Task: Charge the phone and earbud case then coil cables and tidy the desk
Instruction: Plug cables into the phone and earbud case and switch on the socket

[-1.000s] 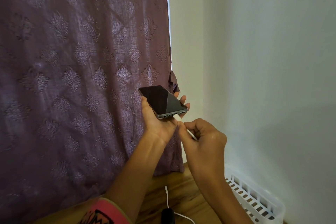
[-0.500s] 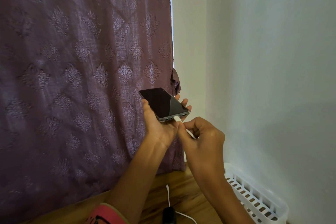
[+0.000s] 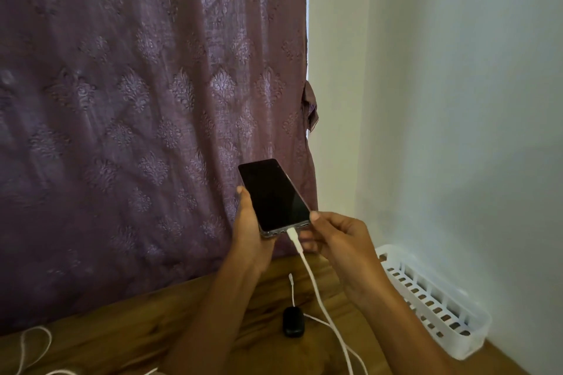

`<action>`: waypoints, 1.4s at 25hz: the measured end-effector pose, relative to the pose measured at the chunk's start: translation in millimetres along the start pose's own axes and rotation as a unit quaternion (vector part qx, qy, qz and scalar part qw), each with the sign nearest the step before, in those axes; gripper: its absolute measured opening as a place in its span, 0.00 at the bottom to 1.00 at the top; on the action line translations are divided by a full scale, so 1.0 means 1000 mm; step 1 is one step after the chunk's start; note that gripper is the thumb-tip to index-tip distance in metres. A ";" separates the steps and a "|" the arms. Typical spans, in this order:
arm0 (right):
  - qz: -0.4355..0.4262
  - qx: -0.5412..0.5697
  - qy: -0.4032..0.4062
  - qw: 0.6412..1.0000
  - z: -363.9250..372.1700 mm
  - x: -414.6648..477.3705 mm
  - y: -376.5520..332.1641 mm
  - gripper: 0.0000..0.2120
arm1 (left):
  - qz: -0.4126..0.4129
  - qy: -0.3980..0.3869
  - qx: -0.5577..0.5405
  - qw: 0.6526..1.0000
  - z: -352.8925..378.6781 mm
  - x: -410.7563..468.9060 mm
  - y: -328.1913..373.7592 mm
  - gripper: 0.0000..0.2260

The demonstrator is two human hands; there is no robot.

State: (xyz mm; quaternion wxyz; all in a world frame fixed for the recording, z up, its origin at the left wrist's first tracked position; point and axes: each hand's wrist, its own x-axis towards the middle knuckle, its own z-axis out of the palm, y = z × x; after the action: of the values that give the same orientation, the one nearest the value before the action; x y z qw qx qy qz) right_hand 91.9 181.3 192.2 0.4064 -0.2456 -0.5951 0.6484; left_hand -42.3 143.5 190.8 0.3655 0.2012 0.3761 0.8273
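Note:
My left hand (image 3: 248,230) holds up a black phone (image 3: 272,195), dark screen facing me, in front of the curtain. A white charging cable (image 3: 316,283) is plugged into the phone's bottom edge and hangs down to the desk. My right hand (image 3: 338,237) is just right of the plug, with its thumb on the phone's lower right corner and its fingers curled underneath. On the desk below lies a black earbud case (image 3: 293,321). A thin white cable (image 3: 292,286) lies by the case with its free plug pointing towards the curtain.
A purple patterned curtain (image 3: 137,100) hangs behind the wooden desk (image 3: 137,332). A white slotted basket (image 3: 432,301) stands against the right wall. More white cable (image 3: 33,344) loops at the desk's left edge.
The plug has gone into the phone. My right hand has let go of it and shifted to the phone's corner. The phone is tilted more upright, and the view has dropped, showing more desk.

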 end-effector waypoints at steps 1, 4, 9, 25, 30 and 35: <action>0.020 0.018 -0.012 1.000 0.000 -0.002 0.007 0.06 | 0.000 0.032 0.043 0.999 -0.010 -0.002 -0.004 0.27; 0.075 0.066 -0.029 0.995 0.001 -0.010 0.037 0.07 | -0.041 0.114 0.177 0.977 -0.046 -0.005 -0.017 0.29; 0.180 0.118 -0.031 0.976 0.011 -0.024 0.105 0.11 | -0.080 0.210 0.215 0.950 -0.104 -0.018 -0.052 0.21; 0.313 -0.211 0.031 0.926 0.007 -0.061 0.251 0.06 | -0.069 0.258 0.563 0.782 -0.219 -0.071 -0.140 0.12; 0.299 -0.293 0.017 0.908 0.010 -0.057 0.251 0.07 | -0.067 0.207 0.655 0.723 -0.218 -0.077 -0.141 0.12; 0.279 -0.327 0.000 0.903 0.010 -0.058 0.247 0.09 | -0.038 0.228 0.681 0.694 -0.212 -0.083 -0.144 0.14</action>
State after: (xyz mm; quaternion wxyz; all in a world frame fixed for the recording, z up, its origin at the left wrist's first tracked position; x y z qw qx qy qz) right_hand 57.5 137.8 -55.4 0.1061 -0.5208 -0.6806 0.5043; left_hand -51.7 44.8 -59.4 0.0622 0.1856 0.9160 0.3503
